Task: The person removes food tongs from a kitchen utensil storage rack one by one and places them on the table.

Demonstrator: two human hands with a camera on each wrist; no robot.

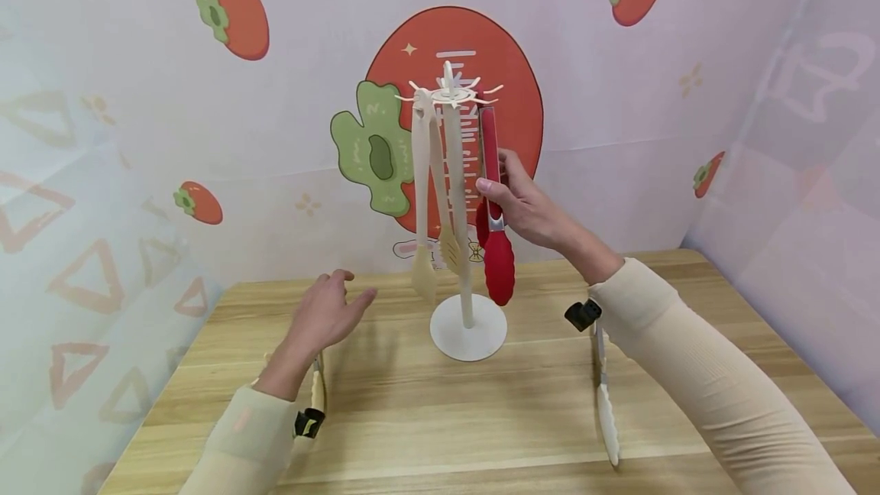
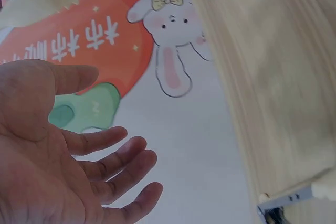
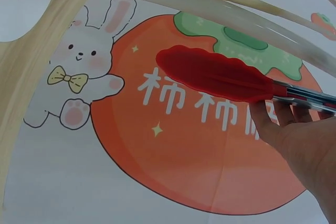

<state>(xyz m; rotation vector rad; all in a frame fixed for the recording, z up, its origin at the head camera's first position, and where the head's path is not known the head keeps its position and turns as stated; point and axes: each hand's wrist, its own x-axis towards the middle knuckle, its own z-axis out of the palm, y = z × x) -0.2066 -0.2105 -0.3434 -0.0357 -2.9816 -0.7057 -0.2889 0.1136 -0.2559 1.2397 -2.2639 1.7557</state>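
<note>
A pair of red tongs [image 1: 499, 270] with wavy-edged heads is in my right hand [image 1: 524, 203], heads pointing down, thumb on the near side of the handle. Its upper end is beside the hooks of a white stand [image 1: 468, 331]; whether it hangs on a hook I cannot tell. In the right wrist view, fingers touch the underside of the red tongs [image 3: 210, 74]. Cream tongs [image 1: 421, 182] hang from the stand's left side. My left hand [image 1: 325, 313] hovers left of the stand, holding nothing, its fingers spread and slightly bent in the left wrist view.
Tongs with white heads [image 1: 608, 422] lie on the wooden table [image 1: 412, 434] at right. Another pair with pale yellow heads [image 1: 318, 389] lies at left, partly hidden by my left arm. A printed cloth [image 1: 296, 113] with persimmon pictures hangs behind the table.
</note>
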